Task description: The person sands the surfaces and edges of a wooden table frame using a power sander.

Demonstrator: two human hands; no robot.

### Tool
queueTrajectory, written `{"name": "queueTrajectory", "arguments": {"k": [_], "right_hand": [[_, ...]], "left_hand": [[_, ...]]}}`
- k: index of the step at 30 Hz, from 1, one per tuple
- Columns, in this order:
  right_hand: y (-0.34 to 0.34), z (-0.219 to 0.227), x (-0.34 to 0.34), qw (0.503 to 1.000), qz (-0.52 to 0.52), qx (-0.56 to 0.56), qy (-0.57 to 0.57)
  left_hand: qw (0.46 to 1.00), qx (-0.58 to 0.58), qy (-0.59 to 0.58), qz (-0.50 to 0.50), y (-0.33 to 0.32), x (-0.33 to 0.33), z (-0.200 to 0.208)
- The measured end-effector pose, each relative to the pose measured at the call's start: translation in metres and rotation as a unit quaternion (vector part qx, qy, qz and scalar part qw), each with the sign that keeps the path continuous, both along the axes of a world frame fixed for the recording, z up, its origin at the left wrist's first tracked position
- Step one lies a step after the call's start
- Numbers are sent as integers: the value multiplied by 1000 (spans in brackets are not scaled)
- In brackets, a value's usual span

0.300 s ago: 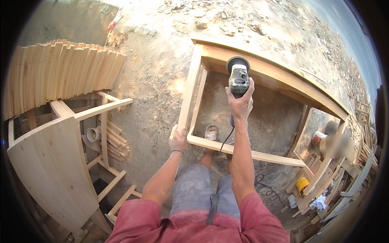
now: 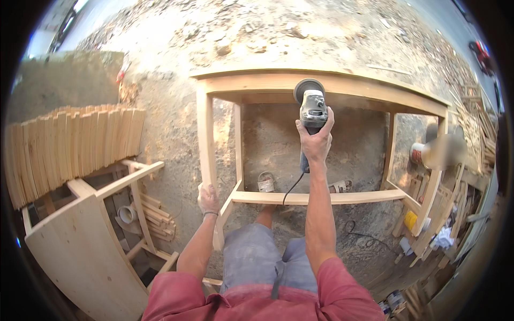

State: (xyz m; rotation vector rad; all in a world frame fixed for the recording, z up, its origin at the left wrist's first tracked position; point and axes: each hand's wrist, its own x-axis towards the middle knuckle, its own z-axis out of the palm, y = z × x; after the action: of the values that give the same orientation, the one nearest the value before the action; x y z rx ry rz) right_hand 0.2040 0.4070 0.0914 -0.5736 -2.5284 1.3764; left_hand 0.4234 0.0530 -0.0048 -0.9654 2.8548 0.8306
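Note:
A pale wooden table frame (image 2: pixel 257 83) stands in front of me, its long wide rail at the far side. My right hand (image 2: pixel 317 143) is closed round the body of an angle grinder (image 2: pixel 313 109). The grinder's dark round disc (image 2: pixel 306 86) lies over the face of that rail; whether it presses on the wood I cannot tell. Below the hand a power cord (image 2: pixel 293 185) hangs from the tool. My left hand (image 2: pixel 208 198) grips the frame's left leg (image 2: pixel 206 144) near its lower end, fingers partly hidden behind the wood.
Left of me are a row of upright slats (image 2: pixel 75 147) and a wooden piece with a broad curved panel (image 2: pixel 80 251). Timber offcuts (image 2: pixel 444 206), a yellow container (image 2: pixel 411 220) and a white bucket (image 2: pixel 416 153) stand at right. Rubble (image 2: pixel 257 32) covers the far ground.
The frame now lies straighter across the picture and its left leg has shifted left. My left hand has moved left and lower with it. The grinder stays over the far rail.

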Motion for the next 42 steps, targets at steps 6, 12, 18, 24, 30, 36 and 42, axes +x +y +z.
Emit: {"name": "queueTrajectory", "arguments": {"k": [6, 12, 18, 24, 30, 36, 42], "right_hand": [[152, 7, 9, 999, -41, -10, 15], [323, 3, 29, 996, -77, -13, 38], [453, 13, 25, 996, -87, 21, 19], [560, 17, 15, 992, -101, 43, 59], [639, 26, 16, 992, -115, -4, 48], [657, 39, 10, 990, -126, -52, 39], [638, 41, 20, 982, -157, -78, 78]], "left_hand": [[997, -40, 66, -12, 5, -1, -4], [944, -87, 89, -306, 217, -149, 43], [818, -107, 191, -531, 499, -322, 68], [804, -141, -40, -576, 633, -392, 94], [772, -173, -163, -589, 645, -397, 108], [780, -162, -209, -568, 637, -413, 93], [776, -192, -223, -558, 642, -412, 92]]}}
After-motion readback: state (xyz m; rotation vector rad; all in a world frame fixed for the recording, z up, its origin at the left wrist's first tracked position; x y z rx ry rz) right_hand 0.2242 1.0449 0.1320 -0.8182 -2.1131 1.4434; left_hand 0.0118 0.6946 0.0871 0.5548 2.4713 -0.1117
